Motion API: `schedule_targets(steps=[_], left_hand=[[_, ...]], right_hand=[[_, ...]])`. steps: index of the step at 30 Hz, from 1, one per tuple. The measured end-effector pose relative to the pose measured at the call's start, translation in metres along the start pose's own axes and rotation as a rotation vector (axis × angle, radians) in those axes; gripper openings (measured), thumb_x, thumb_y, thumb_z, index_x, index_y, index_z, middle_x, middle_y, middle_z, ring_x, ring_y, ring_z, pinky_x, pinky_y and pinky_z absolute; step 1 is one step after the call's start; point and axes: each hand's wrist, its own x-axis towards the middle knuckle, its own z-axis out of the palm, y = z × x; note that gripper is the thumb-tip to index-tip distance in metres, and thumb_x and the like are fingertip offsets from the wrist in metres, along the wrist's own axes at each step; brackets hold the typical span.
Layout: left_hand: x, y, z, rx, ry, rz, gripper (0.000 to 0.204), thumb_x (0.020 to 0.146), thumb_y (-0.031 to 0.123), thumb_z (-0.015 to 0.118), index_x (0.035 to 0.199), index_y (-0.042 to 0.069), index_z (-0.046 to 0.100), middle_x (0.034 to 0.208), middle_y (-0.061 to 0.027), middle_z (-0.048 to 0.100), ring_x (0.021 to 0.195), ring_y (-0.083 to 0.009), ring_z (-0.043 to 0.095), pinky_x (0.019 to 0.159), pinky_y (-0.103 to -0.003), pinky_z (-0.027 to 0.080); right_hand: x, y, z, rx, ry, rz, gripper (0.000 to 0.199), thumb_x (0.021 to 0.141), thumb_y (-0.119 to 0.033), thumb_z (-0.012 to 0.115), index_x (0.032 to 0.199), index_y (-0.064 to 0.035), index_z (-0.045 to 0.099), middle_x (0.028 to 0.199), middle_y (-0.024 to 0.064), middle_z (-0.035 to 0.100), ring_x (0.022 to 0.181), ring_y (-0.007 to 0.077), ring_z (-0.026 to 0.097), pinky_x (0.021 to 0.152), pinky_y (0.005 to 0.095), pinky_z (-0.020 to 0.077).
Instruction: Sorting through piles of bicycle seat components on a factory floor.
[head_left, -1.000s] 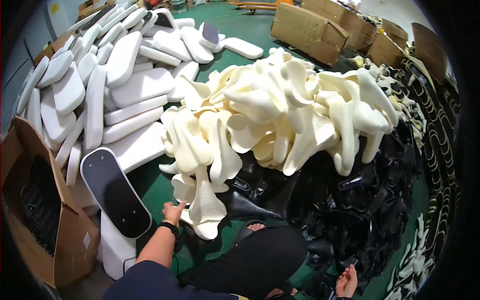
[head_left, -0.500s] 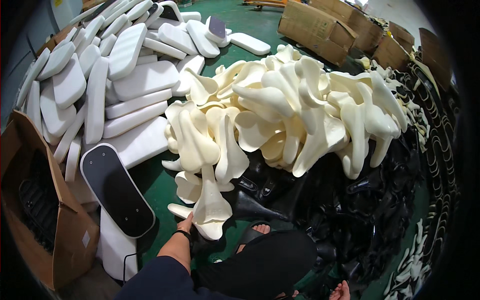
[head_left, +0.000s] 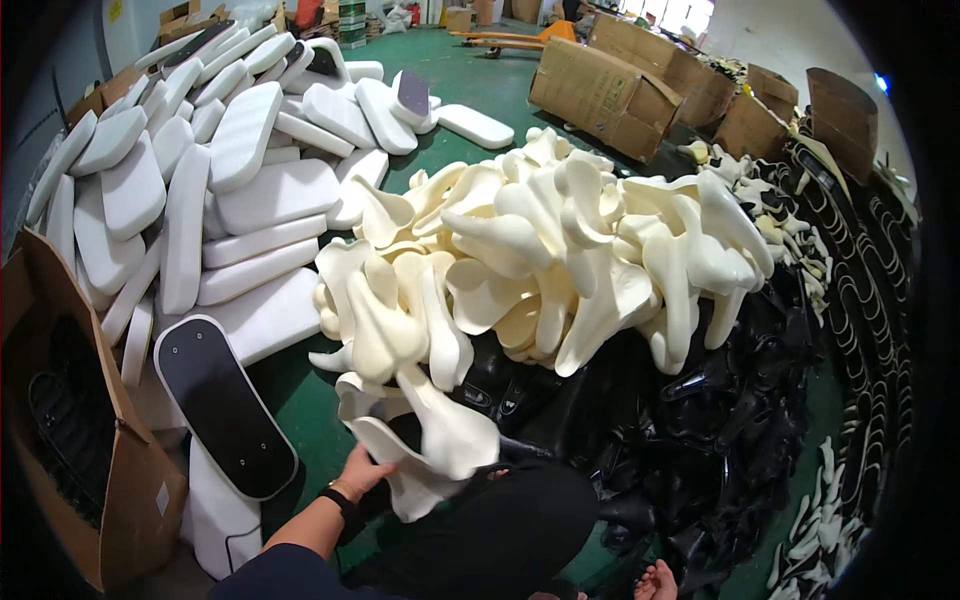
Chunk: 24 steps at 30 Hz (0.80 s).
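Note:
At the near edge of a pile of cream, saddle-shaped foam pieces [head_left: 600,290], my left hand [head_left: 362,474] grips the side of one cream foam piece [head_left: 408,490], thumb over its rim. The piece is tilted, its hollow side partly showing. Another cream foam piece [head_left: 455,430], with a long narrow neck, overlaps it and leans back toward the heap. Low in the picture, my right hand [head_left: 656,582] rests beside my dark-clothed leg, fingers loosely curled and nothing visible in them. The frame's lower edge cuts off part of that hand.
Black shiny moulded pieces [head_left: 700,440] cover the floor on the right. White padded boards [head_left: 280,195] are heaped at the left, with a black-faced board [head_left: 228,408] nearer me. An open cardboard box [head_left: 150,500] stands at the left edge; more cartons [head_left: 605,95] stand at the back.
My left hand has moved slightly down and left, tipping the cream piece up and pulling it toward me. The view has shifted, showing more of the room behind. My right hand remains low.

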Motion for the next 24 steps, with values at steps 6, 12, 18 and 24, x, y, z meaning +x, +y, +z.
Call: schedule_targets(steps=[6,12,18,24], left_hand=[[0.023,0.173,0.071,0.351,-0.109,0.711,0.044,0.061,0.018,0.072,0.099,0.000,0.060,0.087,-0.0185,0.063,0.080,-0.0375,0.060,0.074,-0.041,0.050],[0.005,0.320,0.110,-0.139,-0.270,0.908,0.043,0.078,0.010,0.071,0.119,0.002,0.058,0.106,-0.0088,0.066,0.097,-0.0180,0.061,0.086,-0.033,0.048],[-0.068,0.389,0.190,-0.718,-0.831,0.608,0.052,0.076,0.007,0.068,0.125,-0.004,0.054,0.124,-0.0150,0.059,0.110,-0.0257,0.059,0.097,-0.039,0.046],[-0.108,0.315,0.266,-0.591,-1.124,0.205,0.067,0.074,0.020,0.069,0.131,-0.004,0.044,0.119,-0.0159,0.059,0.108,-0.0262,0.059,0.097,-0.039,0.046]], right_hand=[[-0.008,0.014,0.016,0.000,-0.022,-0.029,0.029,0.092,-0.010,0.058,0.118,0.0007,0.057,0.090,0.0084,0.065,0.076,0.0192,0.061,0.069,0.0302,0.0519],[-0.051,-0.011,0.052,-0.108,-0.048,-0.236,0.029,0.094,-0.007,0.055,0.121,0.0021,0.056,0.094,0.0110,0.066,0.077,0.0172,0.061,0.067,0.0282,0.0514],[-0.075,-0.048,0.129,-0.120,-0.175,-0.452,0.036,0.096,-0.025,0.055,0.123,-0.0015,0.053,0.103,0.0092,0.064,0.091,0.0182,0.062,0.075,0.0341,0.0526],[-0.063,-0.033,0.124,0.097,-0.540,-0.593,0.056,0.099,-0.040,0.044,0.141,-0.0041,0.038,0.137,0.0119,0.049,0.123,0.0249,0.050,0.104,0.0375,0.0412]])
